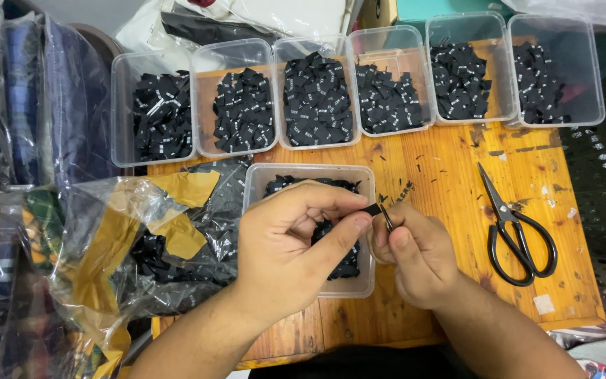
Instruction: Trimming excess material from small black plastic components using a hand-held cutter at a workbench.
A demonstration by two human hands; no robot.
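Note:
My left hand [285, 245] pinches a small black fabric label [371, 209] between thumb and forefinger, over a clear plastic tub [257, 177] holding more black labels. My right hand [415, 253] sits beside it, fingers closed on a small metal snipper [386, 216] whose tip touches the label. Both hands meet at the tub's right edge, above the wooden table [450, 175].
Several clear tubs [394, 42] of black labels line the table's far edge. Black scissors [517, 235] lie shut to the right. A crinkled plastic bag [142, 238] with brown tape and black labels lies left. Wrapped garments [22, 105] pile at far left.

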